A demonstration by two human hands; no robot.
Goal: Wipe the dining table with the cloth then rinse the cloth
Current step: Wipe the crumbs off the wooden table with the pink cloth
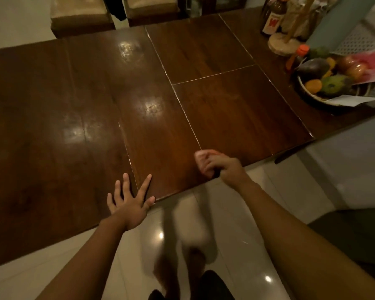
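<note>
Wiping at the near edge of the dining table (225, 109): right hand (223, 165) fingers clenched round a bunched pinkish cloth (200, 161), pressed on the wood. Left hand (130, 202) lies flat, fingers splayed, holding nothing. Cloth looks soft, light, likely damp; best gripped as a wad. Fruit bowl (312, 94) far right

Two bare forearms were seen at the lower part of the frame, with no sleeves, watch or rings shown on the left hand (130, 204) or right hand (223, 167).
</note>
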